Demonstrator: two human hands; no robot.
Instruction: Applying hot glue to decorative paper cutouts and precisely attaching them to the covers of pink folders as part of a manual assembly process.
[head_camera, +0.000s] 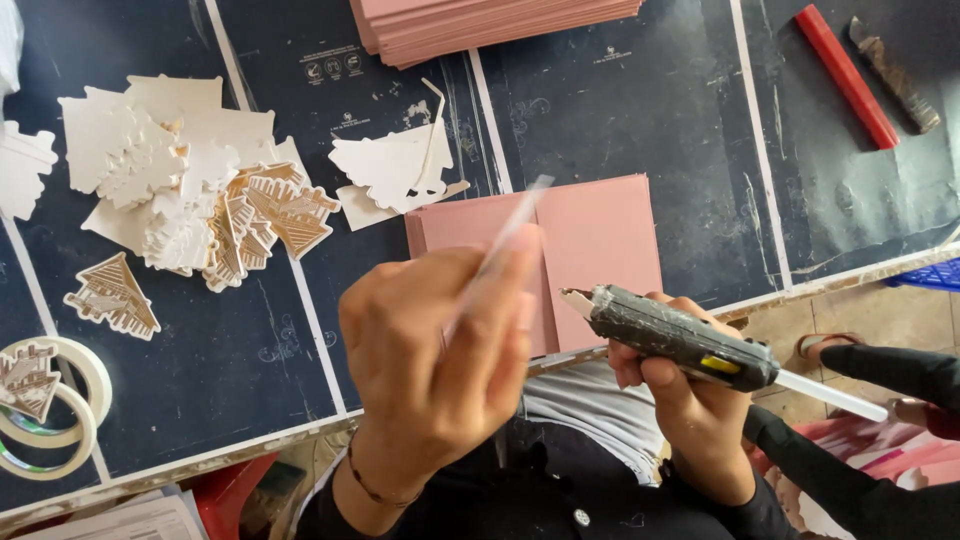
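The left hand (430, 350) pinches a thin translucent glue stick (500, 250) between the fingertips, and it points up and to the right. The right hand (690, 400) is clenched around a dark glue gun (680, 335); its nozzle points left, just beside the left hand, and a second clear stick comes out at the back. Both are above a folded pink card (590, 250) on the dark worktop (640, 120). One stack of pink cards (480, 25) lies at the top edge. A pile of cream paper cut-outs (190, 180) is at the left, and two tape rolls (55, 410) are near the bottom left. One red bar (845, 75) lies at the top right.
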